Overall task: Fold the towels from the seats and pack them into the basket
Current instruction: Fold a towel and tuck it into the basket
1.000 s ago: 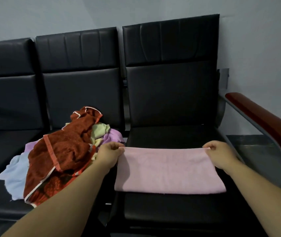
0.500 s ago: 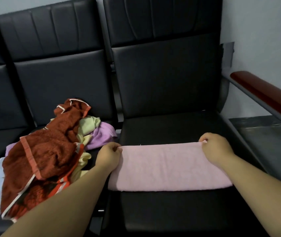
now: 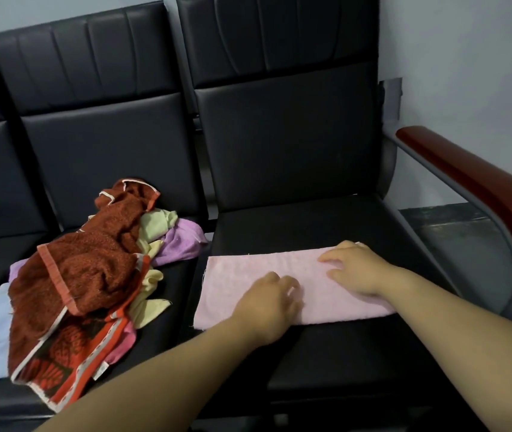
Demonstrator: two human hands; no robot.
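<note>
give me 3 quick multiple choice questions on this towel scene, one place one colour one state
1. The pink towel lies on: A the rightmost seat B the armrest C the floor.
2. The largest crumpled towel is: A green B red-brown C black.
3. The right hand is: A holding the armrest B lifted clear C resting flat on the pink towel.
Key: 1 A, spread on that cushion; 2 B, rust-red with pale trim; 3 C, its straight fingers lie on it.

The pink towel lies folded on the right seat. Left grip rests around its middle, right grip flat on its right part. Messy towel pile sits on the next seat over.
</note>
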